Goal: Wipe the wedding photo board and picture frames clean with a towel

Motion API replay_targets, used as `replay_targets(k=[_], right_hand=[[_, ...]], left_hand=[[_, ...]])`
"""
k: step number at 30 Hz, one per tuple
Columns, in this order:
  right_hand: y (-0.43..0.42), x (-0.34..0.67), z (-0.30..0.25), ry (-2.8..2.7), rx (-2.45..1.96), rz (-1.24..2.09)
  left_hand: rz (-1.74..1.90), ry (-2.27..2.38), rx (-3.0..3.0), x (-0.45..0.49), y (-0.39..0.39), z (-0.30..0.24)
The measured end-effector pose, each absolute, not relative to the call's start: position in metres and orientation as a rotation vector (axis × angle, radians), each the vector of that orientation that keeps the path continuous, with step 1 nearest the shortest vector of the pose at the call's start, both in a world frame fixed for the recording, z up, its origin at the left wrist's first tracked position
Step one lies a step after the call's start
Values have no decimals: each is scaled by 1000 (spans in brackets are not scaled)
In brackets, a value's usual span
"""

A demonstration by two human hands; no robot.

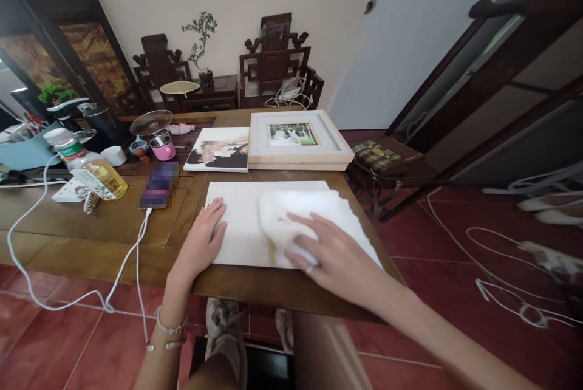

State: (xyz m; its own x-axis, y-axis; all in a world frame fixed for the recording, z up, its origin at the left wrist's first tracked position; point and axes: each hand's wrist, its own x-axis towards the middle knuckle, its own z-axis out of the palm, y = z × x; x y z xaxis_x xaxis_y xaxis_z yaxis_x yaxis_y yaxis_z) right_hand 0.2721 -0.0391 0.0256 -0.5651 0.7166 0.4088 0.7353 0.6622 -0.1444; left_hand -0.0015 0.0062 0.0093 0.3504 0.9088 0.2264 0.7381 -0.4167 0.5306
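A white rectangular board (pixel 241 226) lies flat on the wooden table near its front edge. My left hand (pixel 207 235) rests on the board's left edge, palm down, with its fingers stretched out. In my right hand (pixel 319 250) is a crumpled white cloth (pixel 285 226), pressed against the board right of its middle. The cloth and the fingertips are smeared by motion. Beyond the cloth, the board's right side looks bright white with a ragged edge, and I cannot make out whether more cloth lies there.
Behind the board are a photo panel (pixel 218 150) and a framed photo (pixel 291 135) on a pale frame. To the left stand a pink mug (pixel 163 148), a phone (pixel 159 185) with its white cable (pixel 139 241), and a tilted bottle (pixel 102 174). A plaid bag (pixel 378 156) sits right of the table.
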Motion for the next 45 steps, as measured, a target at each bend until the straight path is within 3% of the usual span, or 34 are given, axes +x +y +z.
replay_targets(k=[7,18,31,41,45], right_hand=[[20,290,18,-2434,-1404,-259],[-87,293,16,-2471,-1004,-124],[35,311,22,-2428,-1345,-173],[-92,297,16,-2454,-993,-64],[-95,307,24,-2505,-911,36]], left_hand=[[715,1457,2272,-1,6,10],[716,1463,2297,-2,7,7],[727,1451,2282,-2,6,10],[720,1451,2276,-1,6,11],[716,1461,2280,-1,7,12]])
